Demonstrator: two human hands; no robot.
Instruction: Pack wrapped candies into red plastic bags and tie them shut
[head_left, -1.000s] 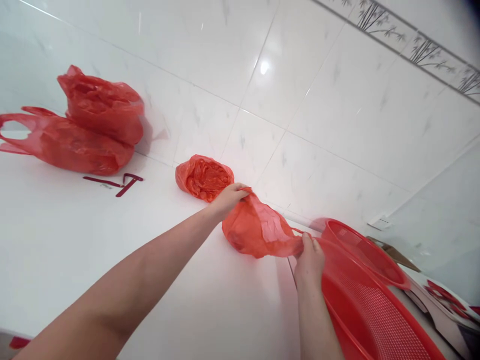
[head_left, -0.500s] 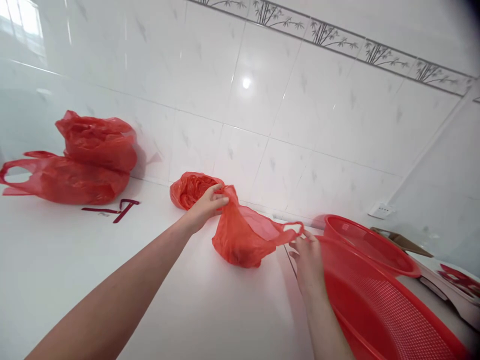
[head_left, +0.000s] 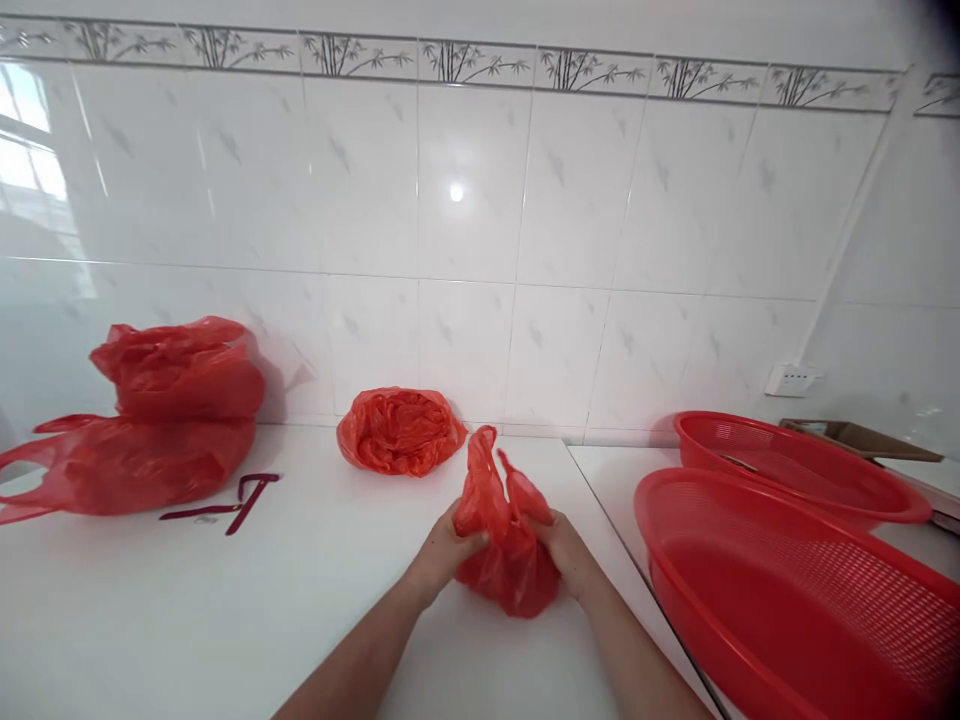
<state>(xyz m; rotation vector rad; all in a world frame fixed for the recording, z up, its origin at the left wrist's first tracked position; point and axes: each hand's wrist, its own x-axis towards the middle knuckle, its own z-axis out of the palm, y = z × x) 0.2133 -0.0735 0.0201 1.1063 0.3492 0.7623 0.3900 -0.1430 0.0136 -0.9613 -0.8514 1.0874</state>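
Note:
Between my two hands is a red plastic bag [head_left: 514, 565], low over the white table, its handles pointing upward. My left hand [head_left: 446, 545] grips its left side, thumb across the front. On the right side my right hand [head_left: 566, 550] grips it too, with most of the fingers hidden behind the plastic. What the bag contains cannot be seen. Just behind, a second red plastic bag [head_left: 401, 432] rests bunched into a round heap near the wall.
Two stacked red plastic bags [head_left: 161, 465] stand at the left. Beside them lies a dark red strap [head_left: 244, 505]. To the right are a large red perforated basket [head_left: 675, 590] and a red basin [head_left: 795, 455] behind it. A wall socket [head_left: 791, 380] and cardboard [head_left: 862, 438] sit farther back.
My hands have come closer together, the right one leaving the stretched handle for the bag's side. The bag is now gathered and upright. My view has levelled out.

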